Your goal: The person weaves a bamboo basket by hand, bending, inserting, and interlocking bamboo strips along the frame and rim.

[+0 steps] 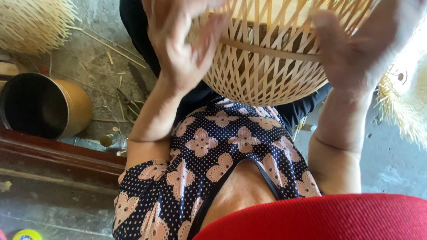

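Observation:
A round openwork bamboo basket (267,66) rests over my lap, woven from pale crossing strips with a darker band around it. My left hand (178,44) is blurred and lies on the basket's left side with its fingers over the weave. On the basket's right side, my right hand (356,49) grips the edge. My forearms reach from my flower-patterned shirt (213,155) to the basket. The top of the basket is cut off by the frame.
A brass-coloured metal can (44,106) lies on its side at the left. Other woven bamboo pieces sit at top left (35,22) and at the right (404,98). Scissors (131,106), a small bottle (109,139) and loose bamboo strips (111,46) lie on the concrete floor beside a dark wooden beam (58,155).

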